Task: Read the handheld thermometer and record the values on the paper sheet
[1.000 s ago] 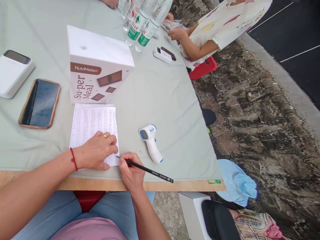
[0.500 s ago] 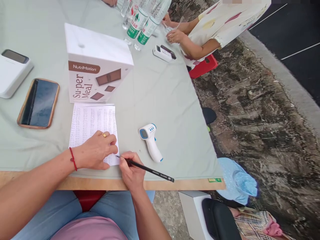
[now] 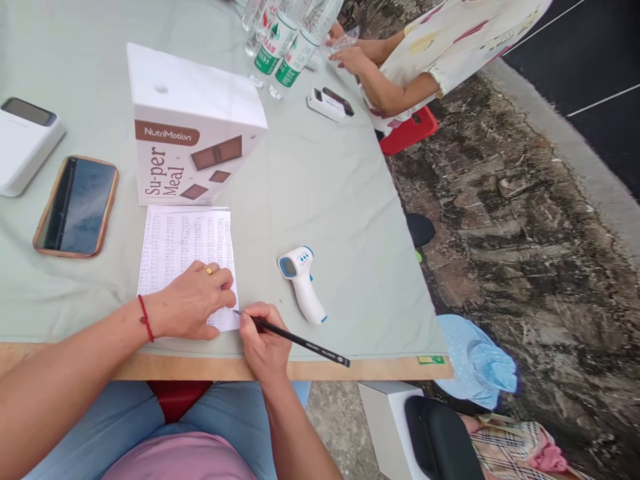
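My left hand (image 3: 195, 303) rests on a white sheet of paper (image 3: 173, 247) covered in rows of small handwritten figures. Its fingers are apart and slightly bent, and it holds nothing. In my right hand (image 3: 265, 343) is a black pencil (image 3: 305, 343), pinched near its tip. The tip meets the paper's lower right edge, beside my left fingers. To the right of the paper lies a white and blue infrared thermometer (image 3: 303, 287). Directly behind the paper stands a white and brown NutriMotion box (image 3: 200, 143).
On the left lie a phone (image 3: 77, 207) and a white device (image 3: 27, 147). Several water bottles (image 3: 287, 57) stand at the back, near a small white device (image 3: 325, 105). Across the table a person's hands (image 3: 350, 60) handle clear plastic. The wooden table edge (image 3: 200, 367) runs before me.
The other person's hands and the clear plastic have shifted slightly. Another hand at the top edge has mostly left the view. My own hands and the pencil stay almost still.
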Tool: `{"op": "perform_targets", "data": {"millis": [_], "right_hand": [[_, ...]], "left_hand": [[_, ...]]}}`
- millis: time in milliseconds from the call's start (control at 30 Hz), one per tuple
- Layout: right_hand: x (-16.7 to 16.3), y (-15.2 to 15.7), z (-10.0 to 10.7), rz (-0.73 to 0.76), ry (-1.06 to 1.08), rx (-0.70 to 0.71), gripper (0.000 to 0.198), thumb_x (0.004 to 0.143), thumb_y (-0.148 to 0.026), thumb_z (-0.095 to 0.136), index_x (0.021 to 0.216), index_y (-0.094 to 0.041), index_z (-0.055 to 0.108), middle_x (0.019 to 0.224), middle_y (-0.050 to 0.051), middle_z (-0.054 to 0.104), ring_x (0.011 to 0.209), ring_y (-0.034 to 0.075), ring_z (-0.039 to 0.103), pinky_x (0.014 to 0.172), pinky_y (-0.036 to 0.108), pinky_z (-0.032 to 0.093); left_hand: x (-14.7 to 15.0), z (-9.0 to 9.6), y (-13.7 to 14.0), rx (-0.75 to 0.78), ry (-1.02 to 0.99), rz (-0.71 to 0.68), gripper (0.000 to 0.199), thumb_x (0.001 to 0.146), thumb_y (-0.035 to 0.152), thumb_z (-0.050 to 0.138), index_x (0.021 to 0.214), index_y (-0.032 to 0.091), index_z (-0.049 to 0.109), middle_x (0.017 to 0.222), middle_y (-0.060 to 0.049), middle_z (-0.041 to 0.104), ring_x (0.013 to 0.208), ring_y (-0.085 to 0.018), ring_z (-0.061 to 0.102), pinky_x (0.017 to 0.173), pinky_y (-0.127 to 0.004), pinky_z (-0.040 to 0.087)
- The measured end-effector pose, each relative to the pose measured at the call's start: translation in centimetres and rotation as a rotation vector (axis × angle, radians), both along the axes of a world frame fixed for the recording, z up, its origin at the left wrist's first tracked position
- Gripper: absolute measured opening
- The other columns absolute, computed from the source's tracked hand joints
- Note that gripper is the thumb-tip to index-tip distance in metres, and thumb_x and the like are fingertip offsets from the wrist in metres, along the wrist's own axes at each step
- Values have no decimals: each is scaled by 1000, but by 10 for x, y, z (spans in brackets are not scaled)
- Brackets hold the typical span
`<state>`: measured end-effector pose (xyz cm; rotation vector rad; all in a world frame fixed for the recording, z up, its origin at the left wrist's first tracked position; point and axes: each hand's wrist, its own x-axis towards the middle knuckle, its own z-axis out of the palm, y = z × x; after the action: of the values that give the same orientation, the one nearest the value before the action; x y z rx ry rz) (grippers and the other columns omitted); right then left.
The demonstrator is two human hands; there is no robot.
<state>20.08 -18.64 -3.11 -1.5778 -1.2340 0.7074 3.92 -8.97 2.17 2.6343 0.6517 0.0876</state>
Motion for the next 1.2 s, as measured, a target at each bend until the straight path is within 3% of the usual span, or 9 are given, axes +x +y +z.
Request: {"op": "perform_targets", "data": {"millis": [1000, 1100, 1200], "right_hand": [[1, 0, 0, 2, -30, 28, 11, 77, -18, 56, 68, -21, 53, 59, -6, 49, 55, 11, 45, 54, 24, 38], [1, -3, -2, -68, -71, 58, 10, 81, -21, 55, 71, -21, 53, 63, -5, 50, 58, 12, 47, 56, 25, 40], [1, -3, -5, -177, -175, 127, 9, 89, -26, 50, 89, -21, 58, 78, 0, 58, 71, 14, 55, 66, 28, 46]], "left_hand": [[0, 2, 0, -11, 25, -3, 29, 71, 31, 72, 97, 19, 66, 106, -9, 59, 90, -24, 51, 75, -35, 35], [1, 0, 1, -18, 8, -2, 28, 70, 31, 73, 95, 18, 66, 105, -9, 59, 90, -24, 52, 76, -35, 36], [0, -3, 1, -29, -8, 11, 31, 68, 31, 75, 94, 18, 66, 103, -8, 59, 90, -24, 52, 77, -35, 37]]}}
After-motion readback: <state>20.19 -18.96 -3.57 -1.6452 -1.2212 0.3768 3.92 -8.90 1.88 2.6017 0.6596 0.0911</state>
